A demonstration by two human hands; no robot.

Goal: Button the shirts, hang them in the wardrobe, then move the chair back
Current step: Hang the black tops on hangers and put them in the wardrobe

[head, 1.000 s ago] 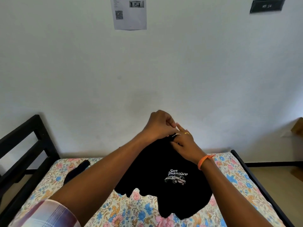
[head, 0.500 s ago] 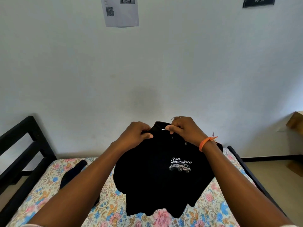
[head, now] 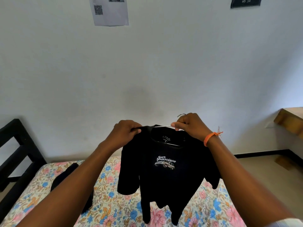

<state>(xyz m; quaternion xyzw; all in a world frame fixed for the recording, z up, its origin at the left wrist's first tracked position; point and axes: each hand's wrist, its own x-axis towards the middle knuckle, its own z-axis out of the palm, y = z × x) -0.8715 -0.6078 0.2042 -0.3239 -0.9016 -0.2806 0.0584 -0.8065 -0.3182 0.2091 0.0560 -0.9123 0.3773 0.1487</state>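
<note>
A black shirt [head: 165,182] with a white "San Francisco" car print hangs in the air above the bed, on a thin metal hanger [head: 161,126]. My left hand [head: 127,131] grips the shirt's left shoulder by the collar. My right hand [head: 191,126], with an orange band on the wrist, pinches the hanger wire at the neck, and the hook curls up behind its fingers. The shirt's hem and sleeves dangle just over the bedsheet. No wardrobe or chair is in view.
Below lies a bed with a floral sheet [head: 114,208] and a black metal frame [head: 14,149] at the left. Another dark garment [head: 72,182] lies on the sheet at the left. A wooden desk corner [head: 290,118] juts in at the right; the white wall is close ahead.
Both hands have lifted the shirt off the bed and spread apart. The collar now sits open on the hanger, and the shirt hangs full length instead of bunched.
</note>
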